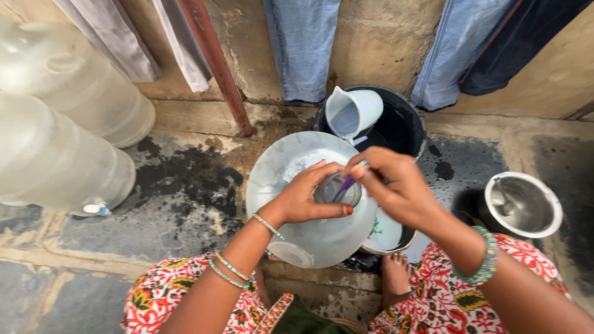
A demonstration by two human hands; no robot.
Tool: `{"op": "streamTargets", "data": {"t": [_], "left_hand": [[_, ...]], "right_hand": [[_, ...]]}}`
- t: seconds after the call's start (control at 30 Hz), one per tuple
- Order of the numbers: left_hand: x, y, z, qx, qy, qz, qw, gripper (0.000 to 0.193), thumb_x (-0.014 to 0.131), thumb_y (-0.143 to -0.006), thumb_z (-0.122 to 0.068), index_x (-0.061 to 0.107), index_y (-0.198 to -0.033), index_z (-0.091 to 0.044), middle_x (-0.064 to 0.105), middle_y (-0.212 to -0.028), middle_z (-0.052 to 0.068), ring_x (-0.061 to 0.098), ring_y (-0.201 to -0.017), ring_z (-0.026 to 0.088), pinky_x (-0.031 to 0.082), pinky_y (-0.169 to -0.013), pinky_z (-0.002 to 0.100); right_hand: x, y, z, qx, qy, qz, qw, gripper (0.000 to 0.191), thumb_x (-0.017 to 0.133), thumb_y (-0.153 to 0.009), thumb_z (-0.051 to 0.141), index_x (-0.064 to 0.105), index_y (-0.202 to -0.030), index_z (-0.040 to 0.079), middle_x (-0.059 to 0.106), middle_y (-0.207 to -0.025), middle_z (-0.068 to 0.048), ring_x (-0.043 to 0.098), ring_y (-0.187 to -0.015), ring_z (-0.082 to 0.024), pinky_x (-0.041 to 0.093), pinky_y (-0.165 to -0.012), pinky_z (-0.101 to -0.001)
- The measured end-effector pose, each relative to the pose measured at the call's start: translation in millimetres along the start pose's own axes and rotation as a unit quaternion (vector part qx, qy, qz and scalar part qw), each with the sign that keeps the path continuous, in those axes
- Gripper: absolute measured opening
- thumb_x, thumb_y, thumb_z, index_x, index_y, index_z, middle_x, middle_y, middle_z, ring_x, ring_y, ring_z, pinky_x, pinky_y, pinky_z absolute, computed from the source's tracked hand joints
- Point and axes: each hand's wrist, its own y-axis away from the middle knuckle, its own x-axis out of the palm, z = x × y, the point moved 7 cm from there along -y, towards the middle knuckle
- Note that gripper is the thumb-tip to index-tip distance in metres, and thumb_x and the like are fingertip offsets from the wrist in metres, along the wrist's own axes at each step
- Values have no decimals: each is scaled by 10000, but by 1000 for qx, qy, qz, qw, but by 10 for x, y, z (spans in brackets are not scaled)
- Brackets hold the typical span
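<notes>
A small clear drinking glass (337, 190) is clasped in the left hand (306, 199), grip closed around its side, mouth tilted up, probably to expose the inside. A thin purple-handled brush (346, 184) is pinched closed in the right hand (396, 188), its end inside the glass. Both are held over a wide round grey metal basin (291, 164), likely to catch drips. Beyond the grip stands a black plastic bucket (408, 127) with a pale blue plastic jug (354, 111); right of it, a steel pot (526, 204).
</notes>
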Motion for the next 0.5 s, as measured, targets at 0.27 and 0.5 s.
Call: {"op": "streamTargets", "data": {"t": [0.27, 0.5], "left_hand": [[-42, 28, 34, -12, -12, 12, 1000, 587, 824, -824, -417, 621, -1285, -117, 688, -1210, 111, 650, -1206, 308, 359, -1214, 448], [-85, 25, -100, 43, -1, -1, 999, 642, 828, -778, -322, 579, -1307, -58, 657, -1231, 140, 618, -1188, 318, 366, -1114, 437]], "right_hand": [[-522, 202, 301, -10, -151, -149, 977, 270, 463, -1149, 180, 640, -1028, 17, 674, -993, -45, 562, -695, -32, 456, -648, -185], [227, 29, -30, -17, -13, -11, 1000, 163, 596, -1008, 125, 695, -996, -5, 659, -844, -108, 621, -670, -177, 474, -597, -319]]}}
